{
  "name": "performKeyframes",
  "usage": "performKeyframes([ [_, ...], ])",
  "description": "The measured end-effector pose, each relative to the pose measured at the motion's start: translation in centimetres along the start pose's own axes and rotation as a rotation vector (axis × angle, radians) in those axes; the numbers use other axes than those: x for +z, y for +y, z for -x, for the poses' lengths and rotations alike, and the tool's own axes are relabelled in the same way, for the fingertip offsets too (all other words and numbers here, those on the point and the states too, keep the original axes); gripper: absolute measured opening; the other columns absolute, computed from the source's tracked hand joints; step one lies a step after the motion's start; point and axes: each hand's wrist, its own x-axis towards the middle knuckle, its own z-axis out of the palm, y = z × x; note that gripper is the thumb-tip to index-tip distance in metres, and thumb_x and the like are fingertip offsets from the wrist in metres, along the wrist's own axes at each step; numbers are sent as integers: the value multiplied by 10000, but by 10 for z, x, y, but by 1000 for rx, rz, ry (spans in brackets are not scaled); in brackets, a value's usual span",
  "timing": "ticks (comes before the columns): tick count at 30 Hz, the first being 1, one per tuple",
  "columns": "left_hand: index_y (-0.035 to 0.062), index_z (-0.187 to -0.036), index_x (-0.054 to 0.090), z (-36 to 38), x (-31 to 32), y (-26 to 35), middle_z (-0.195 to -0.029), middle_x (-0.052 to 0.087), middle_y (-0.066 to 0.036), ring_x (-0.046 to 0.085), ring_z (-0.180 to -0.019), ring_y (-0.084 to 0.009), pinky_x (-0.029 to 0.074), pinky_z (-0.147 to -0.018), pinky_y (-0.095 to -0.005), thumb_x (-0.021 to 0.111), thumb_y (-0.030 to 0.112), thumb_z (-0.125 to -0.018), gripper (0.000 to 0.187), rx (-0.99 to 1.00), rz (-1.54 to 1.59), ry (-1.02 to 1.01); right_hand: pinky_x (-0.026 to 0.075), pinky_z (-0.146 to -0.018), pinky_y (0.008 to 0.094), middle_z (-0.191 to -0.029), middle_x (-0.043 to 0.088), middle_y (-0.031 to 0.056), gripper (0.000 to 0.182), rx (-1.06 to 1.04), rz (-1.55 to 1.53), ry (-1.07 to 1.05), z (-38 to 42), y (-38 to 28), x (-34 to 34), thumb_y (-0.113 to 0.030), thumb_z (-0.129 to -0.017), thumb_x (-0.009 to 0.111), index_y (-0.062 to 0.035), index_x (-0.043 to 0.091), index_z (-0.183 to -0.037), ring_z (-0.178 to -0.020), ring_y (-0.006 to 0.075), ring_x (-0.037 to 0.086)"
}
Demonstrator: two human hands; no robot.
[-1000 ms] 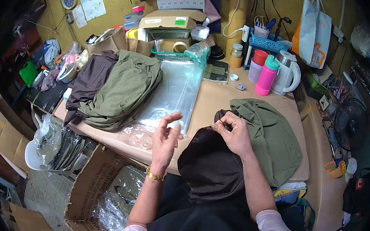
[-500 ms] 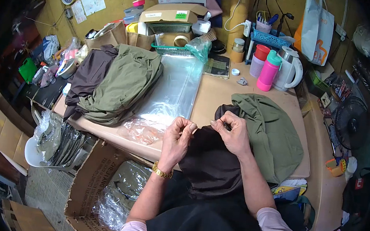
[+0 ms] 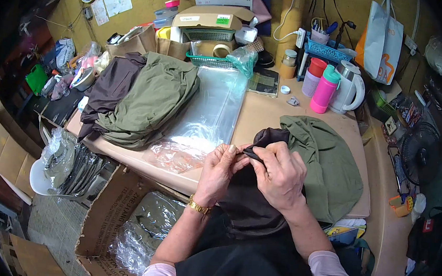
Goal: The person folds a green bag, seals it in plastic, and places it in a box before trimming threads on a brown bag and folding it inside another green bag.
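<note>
My left hand (image 3: 219, 170) pinches an edge of the dark brown cloth (image 3: 254, 206) between thumb and fingers. Close beside it, my right hand (image 3: 281, 172) grips a folded bit of the same cloth, the fingertips of both hands nearly touching. The cloth hangs down from the hands over the table's front edge and my lap. Just right of my right hand lies an olive green cloth (image 3: 328, 168) on the table (image 3: 263, 106). On the left of the table, an olive garment pile (image 3: 153, 100) rests against a dark brown one (image 3: 112, 86).
Clear plastic sheets (image 3: 208, 105) lie mid-table. Behind stand a green basket (image 3: 212, 61), a pink bottle (image 3: 324, 92) and a kettle (image 3: 347, 88). Below at left are an open cardboard box (image 3: 100, 222) with plastic-wrapped items and a white tub (image 3: 44, 180). A fan (image 3: 419, 147) stands at right.
My hands have come closer together, with the left fingers now at the fold held by the right hand. My right hand has turned over the cloth edge. The view has shifted slightly.
</note>
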Motion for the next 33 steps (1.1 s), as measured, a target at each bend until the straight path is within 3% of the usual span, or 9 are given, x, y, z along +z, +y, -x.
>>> performKeyframes([
  [8,-8,-1025,563,9,8,-1,-1145,642,-162,649,-987,-180,539,-929,-342,497,205,-1033,222,34,-137,-14,436,-594,329,-816,570,47,258,-30,-6,29,1,7,11,-44,-704,773,-67,682,-944,-663,224,586],
  [11,-1,-976,553,14,17,8,-1158,634,-195,659,-970,-199,538,-941,-343,491,199,-1034,217,53,-90,-7,514,-671,364,-824,563,70,183,382,-550,89,-4,16,15,-113,-813,759,-16,663,-936,-780,221,615],
  [14,23,-908,534,18,24,21,-1151,634,-238,670,-962,-223,554,-898,-340,451,268,-1048,294,46,-137,44,461,-695,294,-815,535,45,191,360,-618,-280,2,58,28,-125,-833,759,18,641,-879,-793,145,540],
  [16,52,-868,532,17,3,37,-1153,637,-252,673,-903,-203,564,-784,-312,409,367,-1052,385,101,-228,167,448,-700,287,-813,540,46,192,412,-618,-224,11,69,40,-124,-845,750,25,631,-866,-787,141,536],
  [17,28,-935,574,7,-31,34,-1136,659,-209,663,-801,-156,553,-680,-274,297,406,-1069,488,242,-239,315,435,-706,280,-811,545,47,196,469,-622,-173,14,71,43,-123,-856,740,33,621,-852,-781,136,531],
  [20,24,-1173,582,1,-56,47,-1174,640,-116,599,-853,-112,498,-675,-239,511,278,-1020,305,342,-401,388,436,-677,279,-766,570,46,194,475,-785,-99,16,66,51,-126,-874,726,28,613,-839,-740,105,526],
  [23,47,-1399,469,-2,-31,35,-1174,611,-89,539,-940,-140,480,-774,-273,693,120,-881,570,402,-835,107,441,-659,268,-712,589,41,176,575,-812,-224,17,57,54,-119,-887,712,22,615,-841,-695,72,510],
  [29,-5,-947,723,-11,-4,25,-772,641,11,508,-650,-53,463,-649,-232,723,138,-880,157,201,-715,78,434,-639,256,-690,573,12,172,567,-802,-245,16,46,48,-121,-903,696,17,608,-848,-681,55,492],
  [33,42,-758,687,-9,-27,25,-634,531,61,412,-566,-22,329,-523,-211,656,210,-947,255,309,-649,339,418,-644,241,-707,535,-26,190,594,-812,-121,16,50,46,-125,-933,660,2,571,-822,-689,48,465],
])
